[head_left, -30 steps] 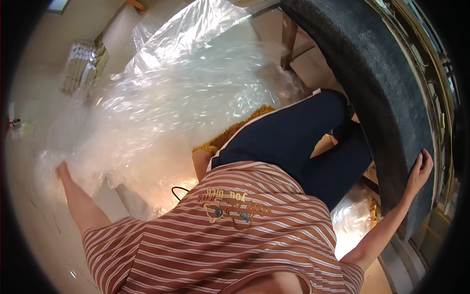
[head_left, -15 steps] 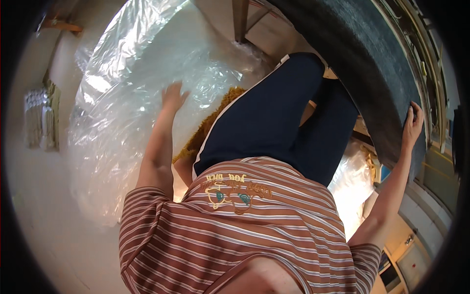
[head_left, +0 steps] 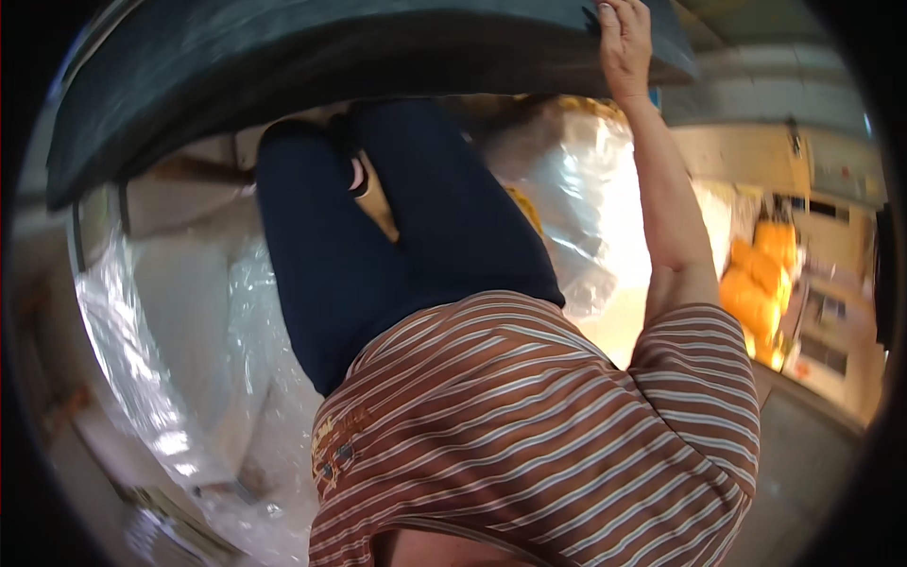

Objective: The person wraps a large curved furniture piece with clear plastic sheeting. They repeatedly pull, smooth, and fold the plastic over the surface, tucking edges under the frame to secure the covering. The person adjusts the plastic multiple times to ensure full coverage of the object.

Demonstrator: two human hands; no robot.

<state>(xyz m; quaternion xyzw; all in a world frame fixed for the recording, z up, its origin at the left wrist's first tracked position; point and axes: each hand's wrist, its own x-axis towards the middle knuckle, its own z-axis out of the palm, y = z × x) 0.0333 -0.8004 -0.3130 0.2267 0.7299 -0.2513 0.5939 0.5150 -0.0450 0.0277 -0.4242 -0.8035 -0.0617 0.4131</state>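
My right hand [head_left: 624, 42] reaches up and grips the edge of a large dark curved slab [head_left: 312, 66] that arches across the top of the view. My left hand is out of sight, hidden behind my striped brown shirt [head_left: 529, 435] or outside the picture. My legs in dark blue trousers [head_left: 397, 246] stretch away below the slab. Clear crumpled plastic sheeting [head_left: 179, 378] lies at my left.
More clear plastic sheeting [head_left: 576, 217] lies to the right of my legs. Yellow-orange bundles [head_left: 761, 283] sit at the right near a pale wall with shelves. A wooden piece [head_left: 203, 170] shows under the slab at the left.
The view has swung round, so the dark slab now spans the top. My left hand, which rested on the plastic sheeting, has gone out of view. My right hand stays on the slab's edge.
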